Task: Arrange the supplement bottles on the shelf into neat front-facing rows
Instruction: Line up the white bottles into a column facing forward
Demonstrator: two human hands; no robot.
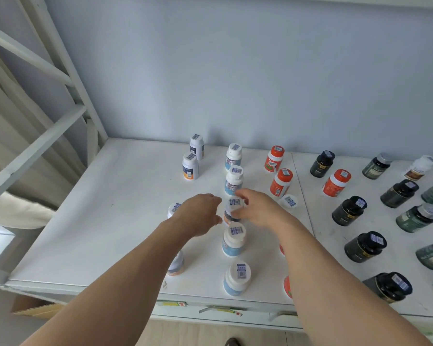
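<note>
A: What are the hands doing?

B: The right hand (pixel 256 211) grips the middle white bottle (pixel 233 212) on the shelf (pixel 125 196), fingers curled round its cap. The left hand (pixel 200 213) sits just beside it, fingers bent; whether they touch it, I cannot tell.

A: Where is that bottle?

B: Third in a column of five white bottles.

A: Any writing?

B: Barcode stickers on the caps; the label text is too blurred to read.
</note>
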